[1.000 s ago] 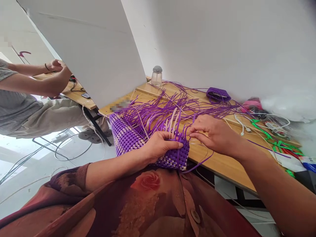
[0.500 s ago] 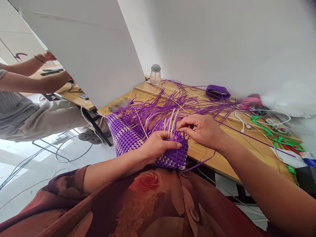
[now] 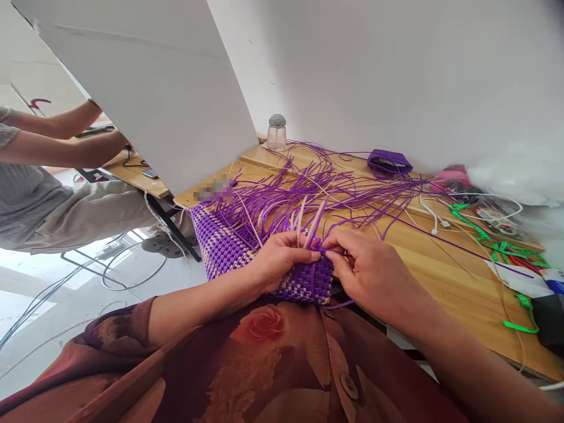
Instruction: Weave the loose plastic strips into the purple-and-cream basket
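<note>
A purple and cream woven basket (image 3: 220, 244) lies against me at the table's front edge, its loose strips (image 3: 282, 202) fanning out over the tabletop. My left hand (image 3: 282, 258) is closed on the basket's rim, thumb pressed on the weave near its right end. Several cream strips (image 3: 304, 220) stand up beside those fingers. Just to the right, my right hand (image 3: 359, 264) pinches a purple strip (image 3: 325, 251) at the rim, thumb against forefinger. The fingertips of both hands are close together. Part of the basket is hidden behind my left hand.
A clear bottle with a grey lid (image 3: 277, 134) stands at the back. A small purple woven piece (image 3: 390, 161) lies behind the strips. White cable (image 3: 434, 217) and green strips (image 3: 476, 232) are on the right. A person (image 3: 39, 176) sits at left beyond the white partition (image 3: 145, 76).
My right hand has come down and closed on a strip at the rim. The strips beside my left hand lean differently. My left hand stays on the basket.
</note>
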{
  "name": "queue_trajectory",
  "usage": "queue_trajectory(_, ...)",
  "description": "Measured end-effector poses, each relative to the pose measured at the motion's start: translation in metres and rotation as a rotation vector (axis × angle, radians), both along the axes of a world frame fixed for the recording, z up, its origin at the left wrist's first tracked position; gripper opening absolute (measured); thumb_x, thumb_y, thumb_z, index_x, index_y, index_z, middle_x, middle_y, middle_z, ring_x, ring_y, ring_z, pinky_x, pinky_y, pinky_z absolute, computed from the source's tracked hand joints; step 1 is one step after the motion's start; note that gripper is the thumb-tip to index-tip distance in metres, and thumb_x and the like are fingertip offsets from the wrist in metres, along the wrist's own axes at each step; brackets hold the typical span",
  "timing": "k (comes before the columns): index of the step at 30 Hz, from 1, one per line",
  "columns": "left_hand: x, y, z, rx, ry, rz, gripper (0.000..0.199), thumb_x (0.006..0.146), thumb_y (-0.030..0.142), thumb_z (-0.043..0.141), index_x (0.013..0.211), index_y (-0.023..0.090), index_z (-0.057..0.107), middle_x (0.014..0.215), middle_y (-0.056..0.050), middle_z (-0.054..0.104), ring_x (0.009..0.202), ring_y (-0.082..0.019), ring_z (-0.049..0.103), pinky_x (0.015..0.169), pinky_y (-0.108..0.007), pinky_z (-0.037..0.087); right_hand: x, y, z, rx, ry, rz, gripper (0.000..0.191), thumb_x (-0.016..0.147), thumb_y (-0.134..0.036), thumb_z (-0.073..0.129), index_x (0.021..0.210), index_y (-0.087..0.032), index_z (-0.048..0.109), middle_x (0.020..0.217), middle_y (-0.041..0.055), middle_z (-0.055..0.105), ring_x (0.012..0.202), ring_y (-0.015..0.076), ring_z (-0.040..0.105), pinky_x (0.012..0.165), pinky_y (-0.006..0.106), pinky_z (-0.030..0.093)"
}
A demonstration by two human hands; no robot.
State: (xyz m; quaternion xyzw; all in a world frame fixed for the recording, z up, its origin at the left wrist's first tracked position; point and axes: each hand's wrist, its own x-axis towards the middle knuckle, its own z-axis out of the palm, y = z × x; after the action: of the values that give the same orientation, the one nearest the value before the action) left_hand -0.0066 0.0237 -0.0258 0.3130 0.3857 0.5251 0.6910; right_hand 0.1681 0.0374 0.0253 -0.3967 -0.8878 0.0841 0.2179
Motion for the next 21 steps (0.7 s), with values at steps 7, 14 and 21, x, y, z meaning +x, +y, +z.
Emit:
queue_trajectory(7,0.002,0.0,-0.005,0.034,0.037,-0.023,0.032,0.061,0.03,0.088,0.067,0.012,0.062,0.065,-0.001,0.064,0.057,-0.008,0.055,0.06,-0.023,0.04,-0.002,-0.004,-0.02,-0.072,0.22,-0.1,0.003,0.083,-0.021,0.066,0.08,-0.02,0.064,0.077,-0.0008,0.069,0.072,0.015,0.061,0.066,0.027,0.042)
queue_trajectory(14,0.003,-0.002,-0.005,-0.062,0.073,-0.039,0.037,0.058,0.034,0.088,0.063,0.014,0.058,0.058,0.002,0.057,0.05,-0.007,0.048,0.052,-0.023,0.032,0.001,-0.004,-0.022,-0.429,0.366,-0.193,0.018,0.08,-0.035,0.065,0.071,-0.019,0.065,0.062,-0.0011,0.064,0.054,0.0122,0.053,0.052,0.026,0.041)
queue_trajectory(21,0.003,-0.006,-0.006,0.036,0.067,-0.03,0.033,0.06,0.029,0.089,0.065,0.013,0.061,0.064,0.0,0.061,0.056,-0.008,0.052,0.06,-0.024,0.038,0.004,0.001,-0.023,-0.455,0.349,-0.155,0.023,0.08,-0.034,0.062,0.063,-0.019,0.057,0.057,-0.003,0.054,0.053,0.0101,0.044,0.05,0.026,0.034)
